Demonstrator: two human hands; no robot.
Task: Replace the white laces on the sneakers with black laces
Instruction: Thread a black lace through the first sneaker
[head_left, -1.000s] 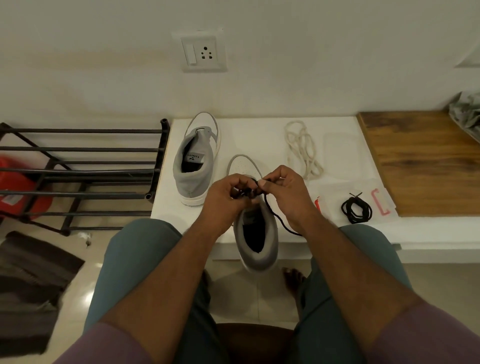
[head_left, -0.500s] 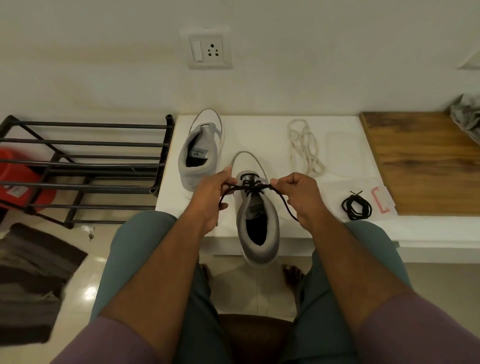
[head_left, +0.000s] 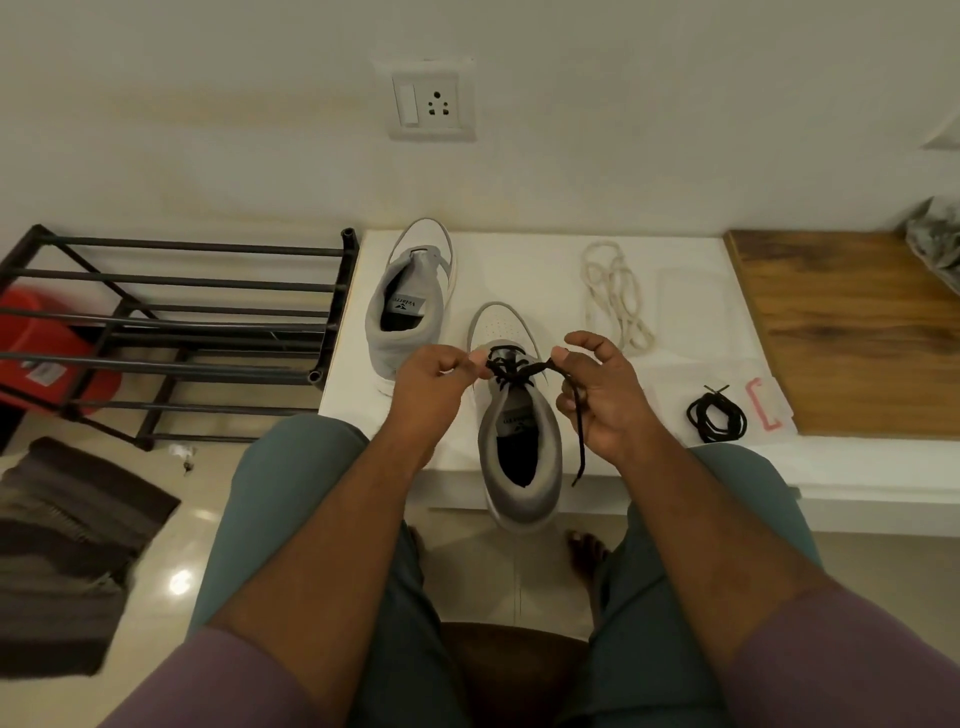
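Note:
A grey and white sneaker (head_left: 519, 467) lies on the white ledge (head_left: 524, 270), its heel hanging over the front edge. A black lace (head_left: 511, 370) is threaded through its eyelets. My left hand (head_left: 431, 384) pinches the lace's left end beside the tongue. My right hand (head_left: 597, 395) pinches the right end, and the free tail hangs down past my palm. The second grey sneaker (head_left: 405, 306) stands unlaced at the back left. A pile of white laces (head_left: 615, 296) lies at the back right. A coiled black lace (head_left: 717, 415) rests on its plastic packet.
A black metal shoe rack (head_left: 171, 332) stands left of the ledge, with a red tub (head_left: 47, 353) behind it. A wooden board (head_left: 841, 327) covers the ledge's right part. A dark mat (head_left: 67, 551) lies on the floor at left.
My hands have moved apart, drawing the black lace ends out to either side of the sneaker. The right end now hangs loose from my right hand.

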